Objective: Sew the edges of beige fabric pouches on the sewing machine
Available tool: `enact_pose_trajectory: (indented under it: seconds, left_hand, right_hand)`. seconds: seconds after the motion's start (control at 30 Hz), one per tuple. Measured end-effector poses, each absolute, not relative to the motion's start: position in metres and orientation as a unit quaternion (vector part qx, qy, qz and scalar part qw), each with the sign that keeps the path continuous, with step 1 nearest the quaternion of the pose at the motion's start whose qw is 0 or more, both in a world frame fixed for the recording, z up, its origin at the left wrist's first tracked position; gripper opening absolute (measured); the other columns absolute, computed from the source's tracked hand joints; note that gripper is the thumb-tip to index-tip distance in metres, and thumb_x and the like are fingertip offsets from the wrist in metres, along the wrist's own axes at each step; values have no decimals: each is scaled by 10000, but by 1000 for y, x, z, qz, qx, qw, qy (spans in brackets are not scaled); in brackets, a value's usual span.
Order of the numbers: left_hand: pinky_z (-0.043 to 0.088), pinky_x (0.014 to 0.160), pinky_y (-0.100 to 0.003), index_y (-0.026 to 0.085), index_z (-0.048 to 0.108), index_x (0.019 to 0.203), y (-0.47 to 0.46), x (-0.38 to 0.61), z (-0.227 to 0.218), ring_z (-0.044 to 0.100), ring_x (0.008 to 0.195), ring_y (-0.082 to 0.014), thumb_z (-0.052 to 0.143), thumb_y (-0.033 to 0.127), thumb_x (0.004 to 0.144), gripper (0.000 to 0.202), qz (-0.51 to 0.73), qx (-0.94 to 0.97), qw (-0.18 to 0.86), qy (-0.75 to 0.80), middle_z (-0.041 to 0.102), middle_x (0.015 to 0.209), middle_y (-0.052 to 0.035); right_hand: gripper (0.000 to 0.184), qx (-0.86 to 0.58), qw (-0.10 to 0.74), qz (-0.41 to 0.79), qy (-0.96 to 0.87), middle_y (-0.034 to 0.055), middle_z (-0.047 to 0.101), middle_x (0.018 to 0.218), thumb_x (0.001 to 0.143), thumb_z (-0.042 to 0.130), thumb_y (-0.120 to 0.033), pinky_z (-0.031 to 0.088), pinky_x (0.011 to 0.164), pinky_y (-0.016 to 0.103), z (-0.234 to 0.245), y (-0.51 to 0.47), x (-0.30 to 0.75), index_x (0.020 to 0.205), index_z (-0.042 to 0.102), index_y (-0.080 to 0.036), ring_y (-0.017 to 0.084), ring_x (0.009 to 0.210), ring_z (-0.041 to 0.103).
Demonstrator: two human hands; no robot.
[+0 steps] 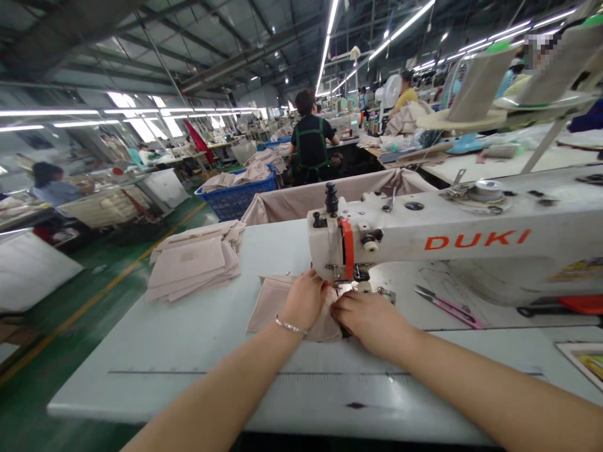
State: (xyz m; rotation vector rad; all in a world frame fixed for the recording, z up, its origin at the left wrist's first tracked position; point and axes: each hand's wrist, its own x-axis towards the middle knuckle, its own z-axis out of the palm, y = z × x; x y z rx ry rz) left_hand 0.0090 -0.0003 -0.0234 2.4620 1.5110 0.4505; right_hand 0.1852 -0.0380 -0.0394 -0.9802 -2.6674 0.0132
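Observation:
A small beige fabric piece [268, 302] lies on the pale sewing table [198, 351], under the needle of a white DUKI sewing machine [452, 242]. My left hand [305, 300], with a thin bracelet on the wrist, presses on the fabric just left of the presser foot, its fingers curled onto the cloth. From the right, my right hand [370, 317] holds the same piece down in front of the needle, fingers bent together. Both hands touch each other at the fabric.
A stack of cut beige pieces [193, 263] lies at the table's left. Pink-handled snips [450, 306] rest right of the needle. Behind the table hangs a cloth bin [301, 199], then a blue basket [238, 198] and a seated person [311, 147]. Thread cones [480, 81] stand at the upper right.

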Motion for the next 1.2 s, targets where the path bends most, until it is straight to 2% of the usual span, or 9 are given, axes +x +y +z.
enact_pose_trajectory:
  seconds: [0.1,0.17,0.3,0.57,0.73,0.9,1.2]
  left_hand:
    - [445,986,-360,201,635,1087,-25,6,-23,558,1060,-210,504,157,937,204,149,865,123,463,617,1080,-56]
    - [427,1029,-368,195,585,1185,-36,1,-23,524,1125,-210,489,145,944,265,147,879,125,437,586,1160,-64]
    - [407,1068,-391,165,513,1281,-34,-8,-24,481,1178,-215,456,124,950,338,136,900,119,397,543,1230,-89]
    - [410,1074,-396,202,500,1282,-35,-6,-24,470,1193,-208,447,127,952,343,142,903,116,388,543,1255,-64]
    - [402,1079,-417,190,445,1317,-44,1,-26,481,1213,-220,419,112,953,373,159,907,104,376,538,1303,-78]
    - [389,1105,-400,197,425,1345,-40,-4,-29,459,1272,-203,430,128,958,393,148,914,105,363,530,1351,-61]
    - [382,1122,-391,181,436,1354,-34,-13,-32,443,1294,-193,423,158,968,387,123,918,108,361,508,1385,-63]
  right_hand:
    - [243,-344,167,12,-924,70,680,1063,904,542,-118,464,905,335,-49,-45,197,1110,658,-171,203,1011,595]
    - [260,-350,181,16,-919,61,676,1095,912,531,-123,460,911,335,-55,-47,199,1140,644,-176,199,1024,593]
    - [261,-365,195,19,-910,60,677,1094,910,522,-112,478,832,370,-58,-47,195,1136,640,-171,223,999,606]
    - [261,-345,189,21,-919,61,689,1014,889,513,-81,460,711,355,-48,-50,200,1096,654,-158,210,889,628]
    - [229,-343,208,37,-916,58,690,1012,889,492,-99,468,763,344,-46,-49,205,1002,676,-175,195,876,619]
    - [249,-346,215,15,-913,72,691,1002,880,488,-82,478,738,354,-44,-53,201,1032,673,-153,208,841,623]
    - [268,-354,196,25,-914,90,675,1027,887,488,-82,477,773,357,-47,-56,198,1093,648,-142,213,915,621]
